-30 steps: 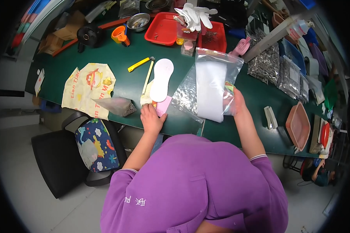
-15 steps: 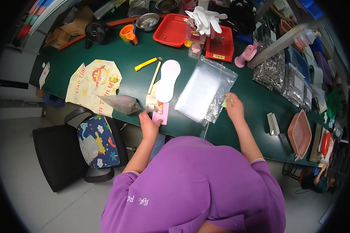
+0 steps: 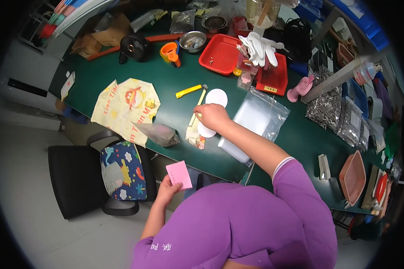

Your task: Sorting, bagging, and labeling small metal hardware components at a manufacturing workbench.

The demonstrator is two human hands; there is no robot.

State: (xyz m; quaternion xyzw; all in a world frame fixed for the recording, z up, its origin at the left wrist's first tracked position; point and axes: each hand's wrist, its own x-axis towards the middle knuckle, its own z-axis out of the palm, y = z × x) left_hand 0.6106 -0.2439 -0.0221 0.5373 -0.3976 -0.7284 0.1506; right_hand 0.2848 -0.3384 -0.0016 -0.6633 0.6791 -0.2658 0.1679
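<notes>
Both hands occupied at green work table.
Left hand, below the table edge, pinches a small pink paper card between thumb and fingers. Right hand is curled over a flat white oval piece; grip unclear. Clear plastic zip bag lies just beyond those fingers.

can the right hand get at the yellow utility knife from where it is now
Probably yes. The right hand rests on the white oval piece on the green table, and the yellow utility knife lies just beyond it on bare tabletop, nothing between them.
</notes>
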